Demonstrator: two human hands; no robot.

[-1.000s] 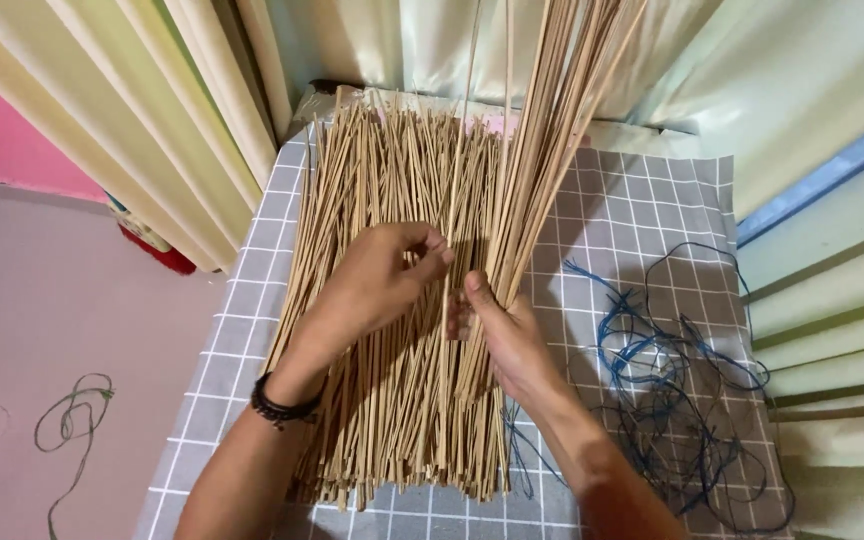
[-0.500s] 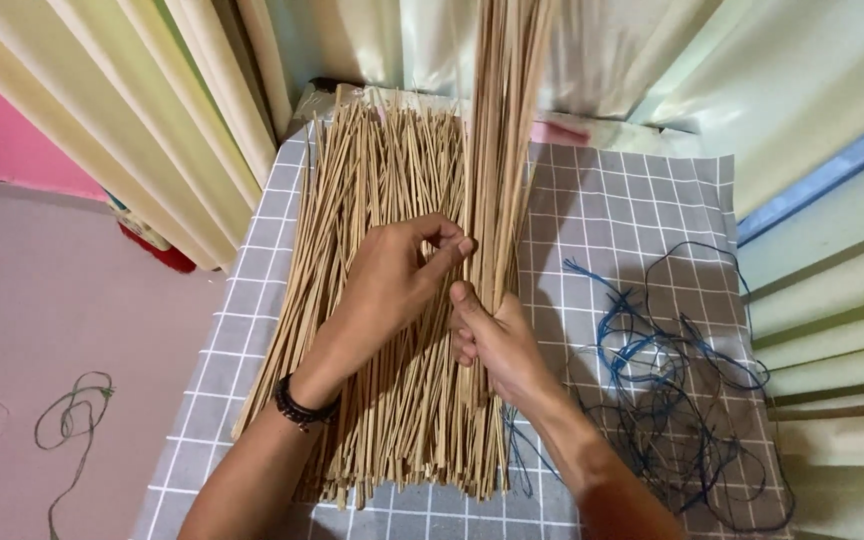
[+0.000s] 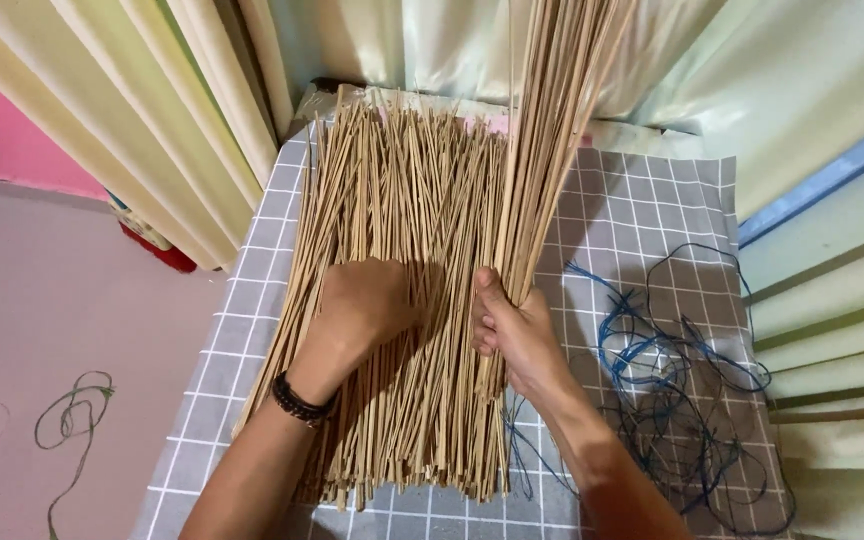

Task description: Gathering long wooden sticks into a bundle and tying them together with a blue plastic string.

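Two hands work at a pile of thin tan sticks (image 3: pixel 392 300) lying along the middle of the frame on a desk under a grey checked cloth (image 3: pixel 632 210). Your right hand (image 3: pixel 514 330), centre frame, has its fingers closed around a raised bundle of sticks (image 3: pixel 552 130) that fans toward the top edge. Your left hand (image 3: pixel 362 305), just left of it, presses knuckles-up into the flat pile, fingers curled in; you cannot tell whether they grip any. Tangled blue thread (image 3: pixel 672 370) lies at lower right.
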